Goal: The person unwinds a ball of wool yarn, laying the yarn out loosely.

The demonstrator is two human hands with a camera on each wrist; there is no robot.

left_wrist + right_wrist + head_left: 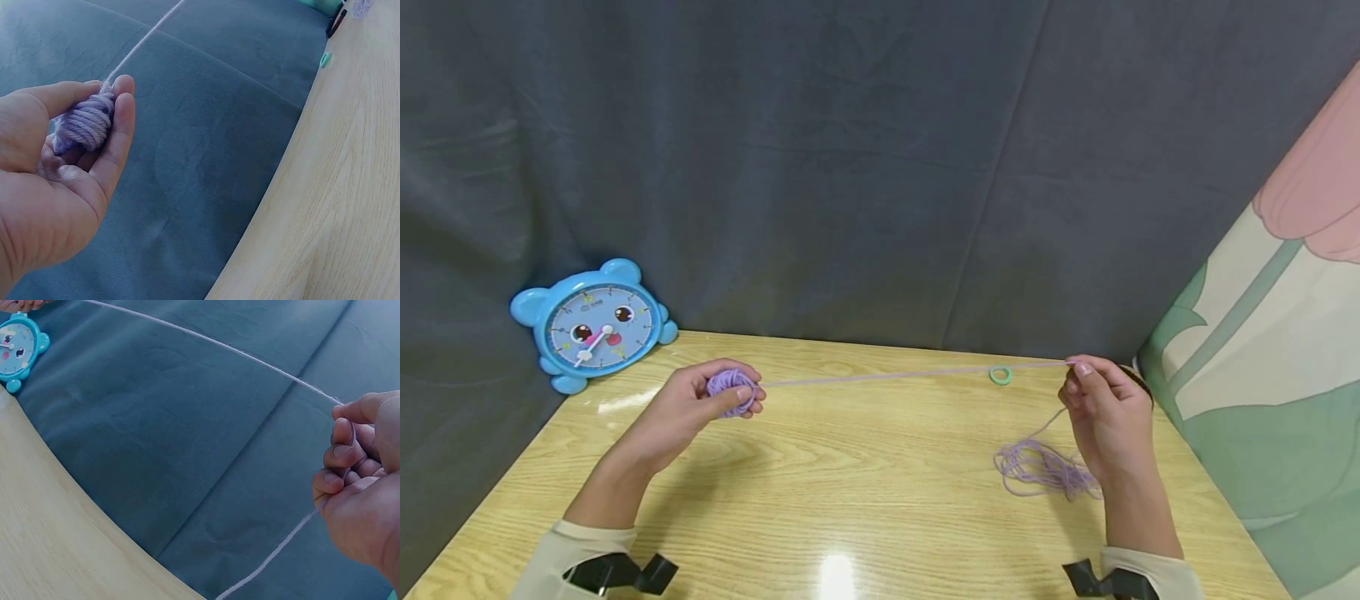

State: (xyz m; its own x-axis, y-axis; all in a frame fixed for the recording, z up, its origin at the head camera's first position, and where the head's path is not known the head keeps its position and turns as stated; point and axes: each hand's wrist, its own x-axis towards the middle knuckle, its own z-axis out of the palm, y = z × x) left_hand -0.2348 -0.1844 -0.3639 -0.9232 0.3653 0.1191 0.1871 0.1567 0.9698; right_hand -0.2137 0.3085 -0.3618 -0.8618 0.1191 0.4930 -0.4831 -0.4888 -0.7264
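Observation:
My left hand (688,408) holds a small ball of purple yarn (730,392) between thumb and fingers, raised above the table. In the left wrist view the wound strands of the yarn ball (87,124) show between the thumb and fingertips. A taut yarn strand (880,377) runs from the ball across to my right hand (1108,412). There the thumb and index finger pinch the strand, and the other fingers curl round it. Below the right hand the strand drops to a loose heap of purple yarn (1037,468) on the table.
A green ring (1000,376) lies near the table's back edge. At the back left, a blue bear-shaped clock (598,329) leans by the dark curtain (850,167). A dark band-like object (1138,382) is partly hidden behind the right hand. Flowered fabric (1262,400) hangs at the right.

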